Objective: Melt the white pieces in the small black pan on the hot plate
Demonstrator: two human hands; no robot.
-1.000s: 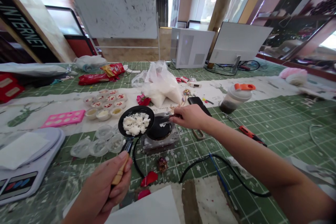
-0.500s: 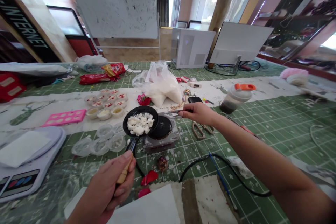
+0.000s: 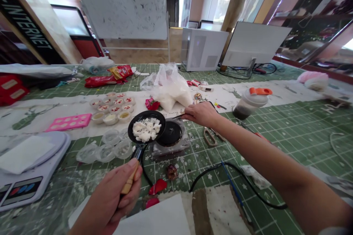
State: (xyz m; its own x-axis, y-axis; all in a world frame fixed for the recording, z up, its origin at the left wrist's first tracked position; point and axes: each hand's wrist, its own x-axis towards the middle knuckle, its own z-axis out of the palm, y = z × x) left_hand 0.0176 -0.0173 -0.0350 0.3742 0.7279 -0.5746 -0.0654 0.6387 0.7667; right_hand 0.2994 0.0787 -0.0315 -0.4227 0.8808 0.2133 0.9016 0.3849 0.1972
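Observation:
My left hand [image 3: 113, 200] is closed round the wooden handle of a small black pan [image 3: 146, 127] that holds white wax chunks. The pan hangs just left of a small electric hotplate [image 3: 171, 136] with a round black top. My right hand [image 3: 200, 113] reaches past the far right corner of the hotplate and pinches a thin metal tool [image 3: 176, 116] whose tip points toward the pan.
Clear round cups [image 3: 106, 149] lie left of the hotplate. Filled cups [image 3: 113, 106], a pink mould [image 3: 68, 122], a bag of white flakes [image 3: 169, 90], scissors [image 3: 209, 136], a lidded cup [image 3: 249, 101], a scale [image 3: 26, 170], a black cable [image 3: 220, 180] and red petals [image 3: 157, 187] surround it.
The pan has moved right, nearer the hotplate. My right hand drew back with the metal tool from over the hotplate top to its far right corner.

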